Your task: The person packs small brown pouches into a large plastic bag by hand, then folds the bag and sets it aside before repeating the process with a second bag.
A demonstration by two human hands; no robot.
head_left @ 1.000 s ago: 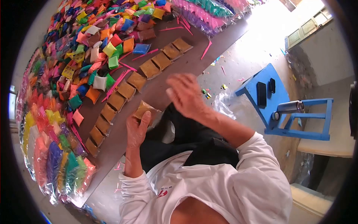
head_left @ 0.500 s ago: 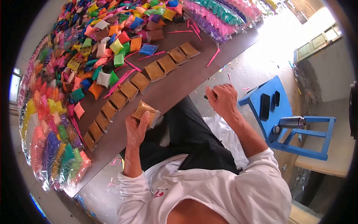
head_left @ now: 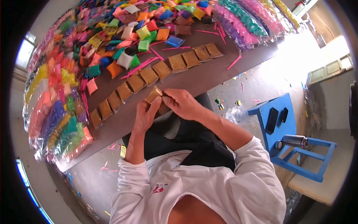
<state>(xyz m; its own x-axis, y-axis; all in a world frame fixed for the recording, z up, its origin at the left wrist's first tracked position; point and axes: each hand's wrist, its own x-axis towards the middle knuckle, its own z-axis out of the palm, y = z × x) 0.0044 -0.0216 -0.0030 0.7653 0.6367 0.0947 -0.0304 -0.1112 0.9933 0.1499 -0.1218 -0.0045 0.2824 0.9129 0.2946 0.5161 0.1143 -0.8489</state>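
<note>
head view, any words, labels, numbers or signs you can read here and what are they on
Nothing can be read for certain.
white shirt: red logo and tiny characters on the chest, too blurred to read.
yellow tag beside the left forearm: too small to read.
brown packet held in left hand and right hand: no print shows.

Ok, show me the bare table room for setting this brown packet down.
Bare table runs as a strip between the row of brown packets and the near edge: widest right of the right hand gripping the brown packet, up to the pink stick; narrower beyond the left hand, toward the bagged bundles. Behind the row, loose coloured packets crowd everything.
</note>
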